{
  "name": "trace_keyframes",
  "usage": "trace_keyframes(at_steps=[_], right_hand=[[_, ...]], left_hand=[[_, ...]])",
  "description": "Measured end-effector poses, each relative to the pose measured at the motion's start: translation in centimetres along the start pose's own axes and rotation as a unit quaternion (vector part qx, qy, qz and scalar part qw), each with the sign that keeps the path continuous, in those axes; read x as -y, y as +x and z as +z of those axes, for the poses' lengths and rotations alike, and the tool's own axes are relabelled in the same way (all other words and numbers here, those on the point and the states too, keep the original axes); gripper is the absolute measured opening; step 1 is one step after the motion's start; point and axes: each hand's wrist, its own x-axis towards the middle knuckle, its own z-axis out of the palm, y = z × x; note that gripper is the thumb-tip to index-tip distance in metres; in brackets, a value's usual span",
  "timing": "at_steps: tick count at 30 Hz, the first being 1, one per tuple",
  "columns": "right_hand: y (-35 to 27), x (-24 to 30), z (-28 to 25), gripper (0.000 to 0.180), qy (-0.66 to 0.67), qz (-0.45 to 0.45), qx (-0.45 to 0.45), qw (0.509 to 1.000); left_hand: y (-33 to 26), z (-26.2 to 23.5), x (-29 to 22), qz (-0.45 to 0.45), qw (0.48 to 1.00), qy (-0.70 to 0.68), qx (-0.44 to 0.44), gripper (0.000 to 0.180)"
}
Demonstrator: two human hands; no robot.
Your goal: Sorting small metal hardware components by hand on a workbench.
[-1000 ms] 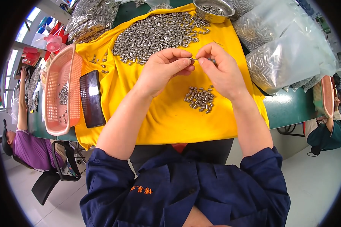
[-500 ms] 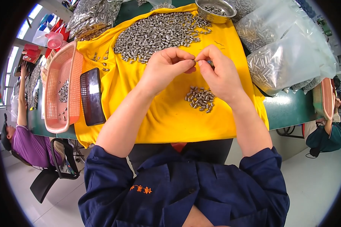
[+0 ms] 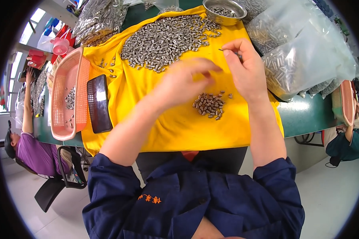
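Observation:
My right hand (image 3: 245,65) is raised over the right part of a yellow cloth (image 3: 163,133). Its thumb and index finger pinch a thin dark pin-like tool (image 3: 221,49), whose tip sticks out to the left; the rest is hidden in the hand. My left hand (image 3: 183,81) is blurred above the cloth's middle, index finger and thumb apart, with nothing visible between them. It hovers between a large heap of small metal cylinders (image 3: 163,40) at the far side and a smaller pile of the same pieces (image 3: 208,106) nearer me. One loose cylinder (image 3: 230,96) lies right of that pile.
At left are a black tray (image 3: 98,103) and a pink basket (image 3: 62,115) with some metal pieces. A steel bowl (image 3: 225,16) stands at the back. Plastic bags of metal parts (image 3: 283,67) crowd the right side. Other people (image 3: 34,153) sit at both sides.
My hands, together before, have come apart: the left swung down and toward me, the right moved slightly right and away. More loose cylinders now show at the small pile's upper right.

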Motion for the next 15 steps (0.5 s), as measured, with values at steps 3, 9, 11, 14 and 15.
trace_keyframes(at_steps=[3, 9, 11, 14, 15], right_hand=[[0.0, 0.1, 0.2, 0.005, 0.010, -0.005, 0.002, 1.000], [0.1, 0.1, 0.2, 0.007, -0.012, -0.002, -0.006, 1.000], [0.2, 0.1, 0.1, 0.008, -0.022, -0.009, 0.000, 1.000], [0.1, -0.1, 0.1, 0.008, -0.022, -0.017, 0.008, 1.000], [0.1, 0.0, 0.2, 0.008, -0.022, -0.018, 0.009, 1.000]], left_hand=[[3.1, -1.9, 3.6, 0.005, 0.983, 0.185, -0.023, 0.020], [5.3, -2.5, 6.0, -0.046, 0.926, 0.366, 0.085, 0.015], [5.5, -2.7, 5.8, -0.059, 0.924, 0.361, 0.110, 0.015], [5.3, -2.8, 5.8, -0.051, 0.927, 0.348, 0.129, 0.012], [5.1, -2.6, 6.0, -0.027, 0.927, 0.354, 0.119, 0.013]])
